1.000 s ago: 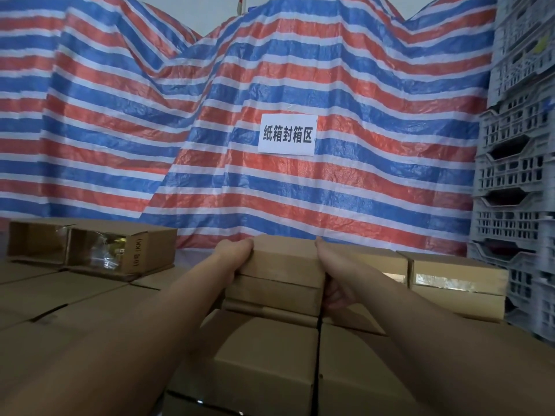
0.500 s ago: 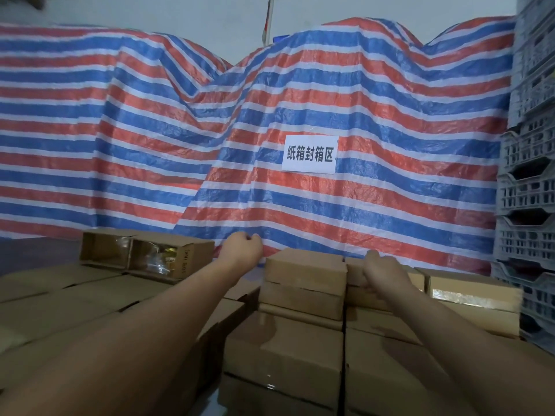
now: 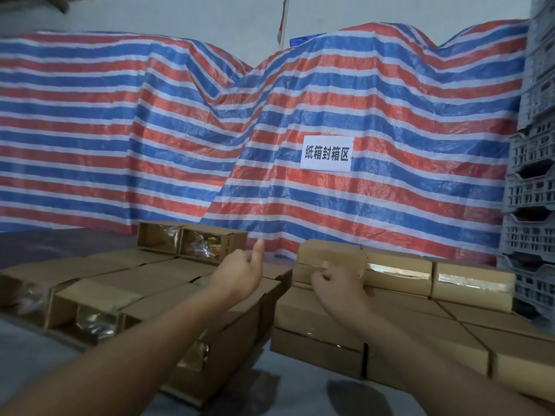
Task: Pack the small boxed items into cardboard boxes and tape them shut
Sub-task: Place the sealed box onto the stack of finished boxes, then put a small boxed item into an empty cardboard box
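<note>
Head view: both hands' grip loose, empty; open cartons [image 3: 192, 243] hold clear-wrapped items.

A red, white and blue striped tarp [image 3: 180, 130] carries a white paper sign [image 3: 326, 153]; grey plastic crates [image 3: 531, 190] stand stacked beside it.

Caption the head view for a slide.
Bare left hand hovers empty; right hand touches taped brown cardboard box before striped tarpaulin.

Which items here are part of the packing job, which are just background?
Job:
- taped cardboard boxes, stacked right
- open cardboard boxes, left
- left hand, holding nothing
- right hand, at the box stack

Background:
- striped tarp
- paper sign
- grey plastic crates
</note>
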